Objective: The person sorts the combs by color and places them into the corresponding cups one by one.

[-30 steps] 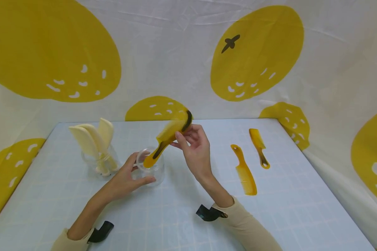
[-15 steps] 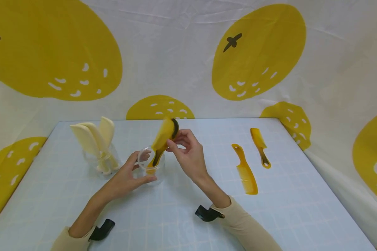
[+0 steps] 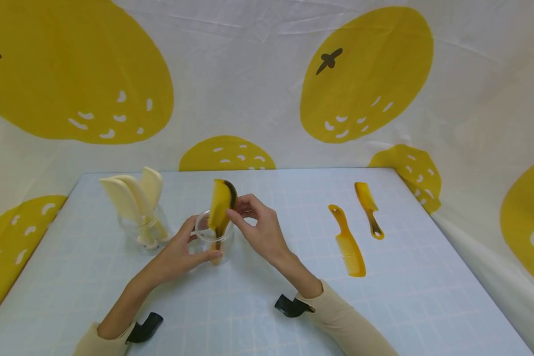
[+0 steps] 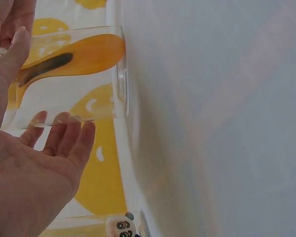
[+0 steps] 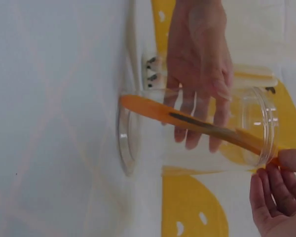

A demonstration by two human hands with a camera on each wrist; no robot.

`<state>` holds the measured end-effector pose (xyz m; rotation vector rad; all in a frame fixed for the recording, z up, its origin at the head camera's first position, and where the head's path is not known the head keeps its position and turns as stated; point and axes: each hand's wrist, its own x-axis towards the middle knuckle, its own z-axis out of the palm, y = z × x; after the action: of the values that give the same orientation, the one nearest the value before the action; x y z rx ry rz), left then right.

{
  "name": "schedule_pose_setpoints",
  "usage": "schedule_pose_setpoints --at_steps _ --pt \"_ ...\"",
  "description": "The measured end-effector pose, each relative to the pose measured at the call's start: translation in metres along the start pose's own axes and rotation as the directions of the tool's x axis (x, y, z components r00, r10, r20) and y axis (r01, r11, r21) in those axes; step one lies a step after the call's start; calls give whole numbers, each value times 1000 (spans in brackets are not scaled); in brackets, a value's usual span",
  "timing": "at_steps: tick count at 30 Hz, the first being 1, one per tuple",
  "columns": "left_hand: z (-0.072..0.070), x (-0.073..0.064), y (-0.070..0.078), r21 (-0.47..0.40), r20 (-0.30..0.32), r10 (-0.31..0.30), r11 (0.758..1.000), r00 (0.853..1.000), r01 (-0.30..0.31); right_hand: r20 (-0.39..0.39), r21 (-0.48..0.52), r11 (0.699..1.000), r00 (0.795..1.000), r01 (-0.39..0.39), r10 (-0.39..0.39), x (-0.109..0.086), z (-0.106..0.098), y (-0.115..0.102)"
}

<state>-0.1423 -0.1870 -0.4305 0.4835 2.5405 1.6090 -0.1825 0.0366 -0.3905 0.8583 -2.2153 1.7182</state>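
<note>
Beige sleeves [image 3: 344,321] frame two hands at work over a pale blue worktop [image 3: 231,316]. The left hand [image 3: 180,257] steadies a clear jar [image 4: 64,96], its grip spread round the wall with thumb on the near side and fingers on the far. The right hand [image 3: 260,227] pinches a yellow comb [image 3: 220,205], its grip closed on the dark-backed toothed head just above the rim. The handle slants inside the jar, rounded end at the base; whether it bears weight there cannot be told. Good handling here would likely mean keeping the jar firm and the pinch light, and easing the comb's lean against the wall before letting go, lest the top-heavy head tip the lightweight jar.

The jar shows only that one comb inside. To the right lies a loose comb [image 3: 349,242], teeth end nearest the person. To the left, a second jar [image 3: 126,227] holds at least three cream paddle-headed utensils [image 3: 135,193], heads up, a panda face [image 4: 122,226] low inside. Beyond, a far comb [image 3: 365,198] points its handle nearer; behind hangs a fruit-print backdrop [image 3: 249,89].
</note>
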Motion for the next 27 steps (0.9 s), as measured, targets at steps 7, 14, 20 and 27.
schedule_pose_setpoints --at_steps 7,14,20,27 --pt "-1 -2 1 -1 -6 25 1000 1000 -25 78 -53 999 997 -7 11 3 -3 2" --pt "0 -1 1 -7 1 30 1000 1000 -30 114 -105 994 992 -34 46 5 -20 3" --pt "1 1 -3 -2 1 6 1000 1000 -6 67 -127 990 995 -64 73 4 -41 8" --pt "0 1 -2 -5 5 5 1000 1000 -4 20 -168 981 994 -100 105 -1 -67 18"
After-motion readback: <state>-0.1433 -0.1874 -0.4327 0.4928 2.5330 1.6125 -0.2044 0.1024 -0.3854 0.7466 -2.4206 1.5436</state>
